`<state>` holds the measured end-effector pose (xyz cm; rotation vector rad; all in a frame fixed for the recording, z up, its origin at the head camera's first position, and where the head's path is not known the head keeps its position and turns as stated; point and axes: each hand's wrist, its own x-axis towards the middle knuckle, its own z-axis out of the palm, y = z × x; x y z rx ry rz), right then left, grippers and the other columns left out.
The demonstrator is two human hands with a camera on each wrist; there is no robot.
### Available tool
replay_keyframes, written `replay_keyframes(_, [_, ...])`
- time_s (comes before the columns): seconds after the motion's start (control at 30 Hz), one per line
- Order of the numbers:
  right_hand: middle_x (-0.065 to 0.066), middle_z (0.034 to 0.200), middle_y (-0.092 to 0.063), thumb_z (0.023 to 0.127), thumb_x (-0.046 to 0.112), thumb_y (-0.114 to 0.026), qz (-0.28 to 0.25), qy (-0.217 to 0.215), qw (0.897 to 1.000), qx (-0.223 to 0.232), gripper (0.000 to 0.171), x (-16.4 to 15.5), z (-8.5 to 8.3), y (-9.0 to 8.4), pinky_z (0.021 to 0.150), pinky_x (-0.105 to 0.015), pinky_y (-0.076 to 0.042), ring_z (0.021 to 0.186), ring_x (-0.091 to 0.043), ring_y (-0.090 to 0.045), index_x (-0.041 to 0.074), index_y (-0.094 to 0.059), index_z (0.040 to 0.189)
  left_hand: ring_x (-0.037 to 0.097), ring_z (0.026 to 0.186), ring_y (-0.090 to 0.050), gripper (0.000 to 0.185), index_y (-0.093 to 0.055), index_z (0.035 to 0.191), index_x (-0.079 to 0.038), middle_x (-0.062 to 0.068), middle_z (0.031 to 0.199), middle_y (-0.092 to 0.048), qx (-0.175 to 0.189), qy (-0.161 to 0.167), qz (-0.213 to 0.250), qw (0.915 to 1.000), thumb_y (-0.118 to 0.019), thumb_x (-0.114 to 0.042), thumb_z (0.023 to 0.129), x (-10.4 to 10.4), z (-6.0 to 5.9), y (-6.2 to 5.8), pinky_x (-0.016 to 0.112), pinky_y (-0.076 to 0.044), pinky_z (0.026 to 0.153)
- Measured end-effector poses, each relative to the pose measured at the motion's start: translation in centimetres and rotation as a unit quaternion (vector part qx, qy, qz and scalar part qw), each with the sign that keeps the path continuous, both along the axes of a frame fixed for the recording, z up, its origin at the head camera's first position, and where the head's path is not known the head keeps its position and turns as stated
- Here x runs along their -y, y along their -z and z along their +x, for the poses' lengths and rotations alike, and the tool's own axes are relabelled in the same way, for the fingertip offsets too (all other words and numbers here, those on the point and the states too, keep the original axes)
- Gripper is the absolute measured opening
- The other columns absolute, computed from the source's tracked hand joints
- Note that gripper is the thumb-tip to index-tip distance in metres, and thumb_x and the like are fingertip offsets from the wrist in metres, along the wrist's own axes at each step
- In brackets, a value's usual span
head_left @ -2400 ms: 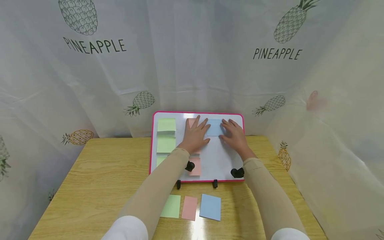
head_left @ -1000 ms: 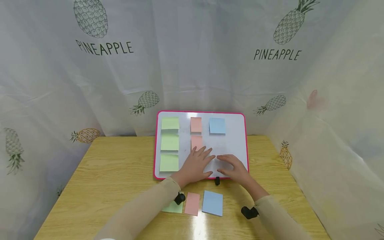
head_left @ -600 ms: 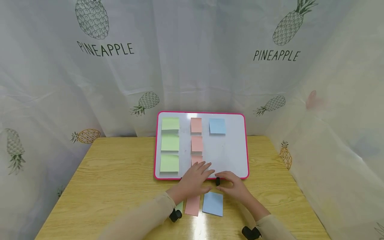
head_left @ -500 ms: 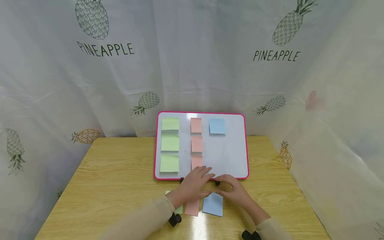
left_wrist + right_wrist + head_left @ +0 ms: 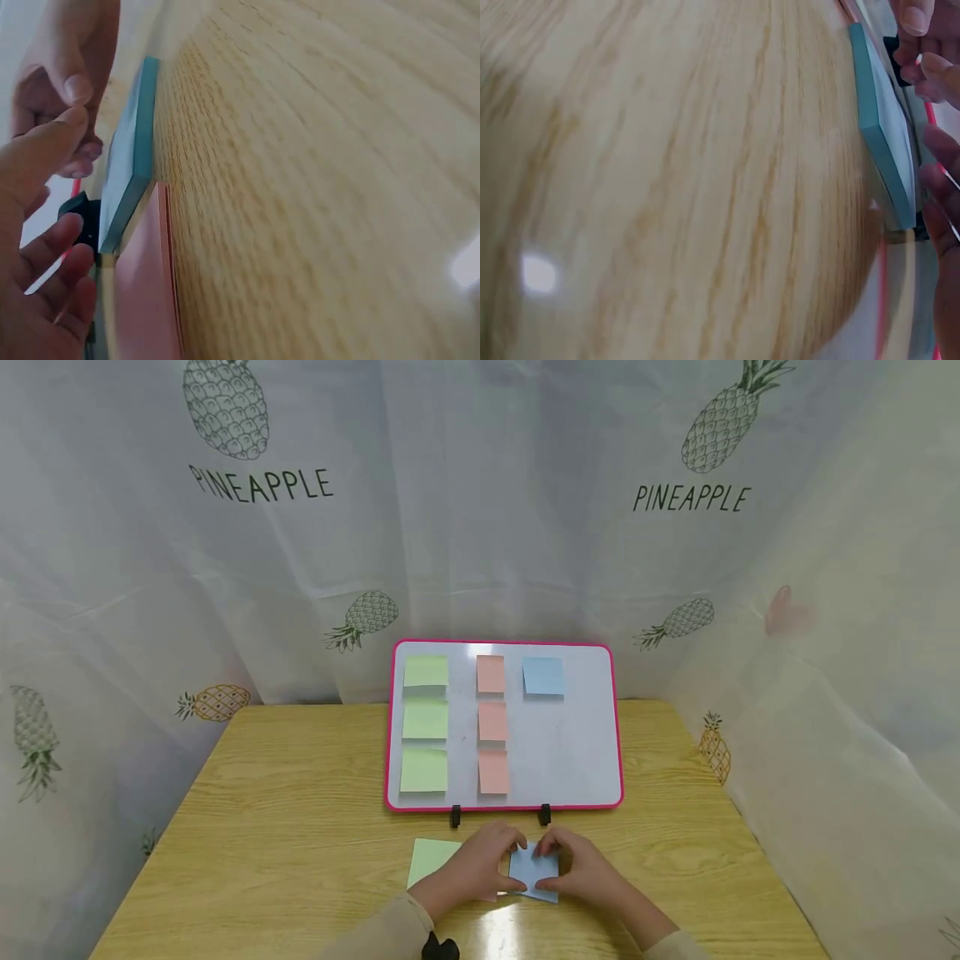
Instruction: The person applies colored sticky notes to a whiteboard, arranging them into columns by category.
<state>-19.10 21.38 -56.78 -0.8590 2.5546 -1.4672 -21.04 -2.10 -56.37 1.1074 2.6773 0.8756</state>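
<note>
Pineapple-print curtain; wooden table

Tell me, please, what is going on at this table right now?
A person has both hands on the blue sticky-note pad lying on the wooden table. The left hand and right hand meet at its top sheet, fingers curled on it. Green and pink pads lie beside it. Behind stands a whiteboard bearing three green, three pink and one blue note.

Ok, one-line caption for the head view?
Both hands, left hand and right hand, on the blue sticky-note pad before a whiteboard with seven notes.
</note>
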Motion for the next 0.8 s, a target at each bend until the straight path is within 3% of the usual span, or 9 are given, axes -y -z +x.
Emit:
replay_keyframes(0.13, [-0.001,0.103,-0.064,0.072,0.023,-0.088,0.005,-0.015,0.999,0.045,0.048,0.1,0.0,-0.1,0.083,-0.031,-0.047,0.098,-0.021,-0.057,0.009,-0.050,0.097,0.001,0.085,-0.048,0.049,-0.056,0.109,-0.020,-0.013,0.095,-0.051,0.075,-0.017,0.040,0.9962,-0.087,-0.034,0.073,-0.1,-0.1,0.6,0.021,-0.045,0.076])
replay_keyframes(0.2, [-0.002,0.104,-0.063,0.070,0.024,-0.089,0.011,-0.023,0.998,0.058,0.052,0.1,-0.1,-0.1,0.082,-0.030,-0.046,0.098,-0.021,-0.055,0.008,-0.047,0.098,0.001,0.083,-0.047,0.048,-0.056,0.105,-0.019,-0.013,0.094,-0.050,0.090,-0.017,0.051,0.9945,-0.088,-0.032,0.071,-0.2,-0.3,1.0,0.020,-0.044,0.074])
replay_keyframes(0.43, [-0.002,0.106,-0.055,0.065,0.031,-0.091,0.031,-0.051,0.997,0.045,0.065,0.4,-0.4,0.4,0.083,-0.027,-0.044,0.098,-0.020,-0.052,0.007,-0.043,0.100,0.002,0.082,-0.045,0.050,-0.054,0.102,-0.021,-0.014,0.092,-0.046,0.097,-0.005,0.045,0.9942,-0.090,-0.030,0.069,0.1,-0.9,2.2,0.020,-0.042,0.075])
replay_keyframes(0.8, [0.000,0.106,-0.052,0.064,0.028,-0.092,0.040,-0.058,0.997,0.035,0.066,0.3,-0.5,0.7,0.084,-0.025,-0.041,0.098,-0.016,-0.050,0.007,-0.042,0.101,0.002,0.081,-0.044,0.048,-0.054,0.102,-0.022,-0.015,0.090,-0.045,0.082,0.004,0.046,0.9956,-0.089,-0.033,0.070,0.3,-0.7,2.2,0.020,-0.041,0.075])
